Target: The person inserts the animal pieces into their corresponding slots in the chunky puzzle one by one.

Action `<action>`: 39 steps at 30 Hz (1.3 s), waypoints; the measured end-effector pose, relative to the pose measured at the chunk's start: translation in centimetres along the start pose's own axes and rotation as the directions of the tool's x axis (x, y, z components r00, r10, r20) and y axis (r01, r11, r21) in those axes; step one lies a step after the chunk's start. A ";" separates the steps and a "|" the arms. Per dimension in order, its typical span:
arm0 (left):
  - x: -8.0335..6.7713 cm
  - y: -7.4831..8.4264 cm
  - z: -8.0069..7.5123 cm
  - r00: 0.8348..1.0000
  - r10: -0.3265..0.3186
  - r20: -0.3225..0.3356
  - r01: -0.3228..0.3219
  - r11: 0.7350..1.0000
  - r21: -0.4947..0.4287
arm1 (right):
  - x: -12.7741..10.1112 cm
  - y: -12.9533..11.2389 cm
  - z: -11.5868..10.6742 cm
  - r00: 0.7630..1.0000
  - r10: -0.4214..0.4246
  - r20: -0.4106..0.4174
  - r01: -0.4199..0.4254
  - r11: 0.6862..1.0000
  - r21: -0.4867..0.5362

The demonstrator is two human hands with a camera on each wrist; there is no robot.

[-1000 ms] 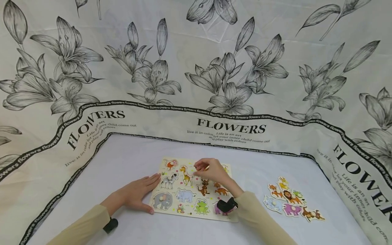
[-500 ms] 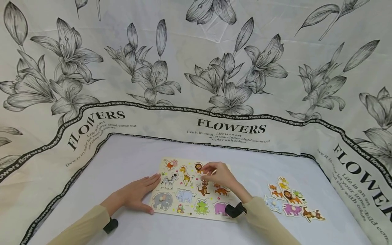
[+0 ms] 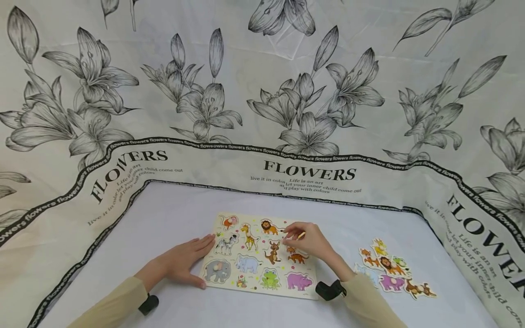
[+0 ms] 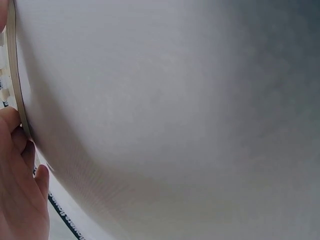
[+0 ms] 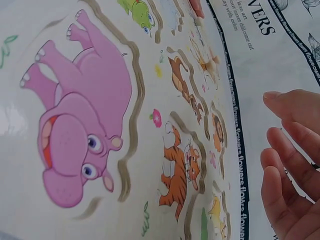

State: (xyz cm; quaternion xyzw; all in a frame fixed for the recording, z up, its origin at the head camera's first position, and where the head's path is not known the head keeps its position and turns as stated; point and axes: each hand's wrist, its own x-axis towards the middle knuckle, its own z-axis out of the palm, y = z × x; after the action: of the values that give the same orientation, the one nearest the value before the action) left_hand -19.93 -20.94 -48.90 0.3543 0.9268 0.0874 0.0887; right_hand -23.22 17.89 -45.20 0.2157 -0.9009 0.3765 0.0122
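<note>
A wooden animal puzzle board [image 3: 235,288] lies on the white tabletop. Its slots hold a lion [image 3: 269,226], a giraffe, a zebra, an elephant, a frog and a purple hippo [image 3: 298,281]. My left hand [image 3: 196,258] lies flat on the table, its fingers against the board's left edge [image 4: 15,75]. My right hand [image 3: 294,235] hovers over the board's upper right part with loosely curled fingers. In the right wrist view the fingers [image 5: 287,160] hold nothing, beside the hippo [image 5: 75,135] and a tiger [image 5: 177,170].
A heap of several loose animal pieces [image 3: 389,269] lies on the table right of the board. A flower-printed cloth [image 3: 287,114] rises behind and at both sides. A black wrist camera sits on each sleeve.
My right hand has moved right and toward me across the board, uncovering the lion now seated in its top slot. The left hand has not moved.
</note>
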 end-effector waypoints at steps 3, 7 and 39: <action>0.1 0.0 0.0 1.000 0.004 -0.008 -0.004 1.000 0.003 | -0.5 0.6 -0.4 1.000 0.010 -0.009 -0.010 1.000 -0.008; 0.1 0.0 0.0 1.000 0.005 -0.013 -0.005 1.000 -0.001 | -1.3 1.4 -0.9 0.999 0.043 -0.024 -0.043 0.999 0.000; -0.1 0.2 0.0 1.000 0.000 -0.006 0.000 1.000 0.001 | -5.9 5.4 -6.0 0.992 0.088 -0.094 -0.090 0.996 -0.025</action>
State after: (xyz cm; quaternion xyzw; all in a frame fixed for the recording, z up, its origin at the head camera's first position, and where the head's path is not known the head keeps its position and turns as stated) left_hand -19.72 -20.87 -48.89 0.3540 0.9271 0.0880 0.0858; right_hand -20.87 27.56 -45.64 0.1573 -0.9135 0.3729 0.0405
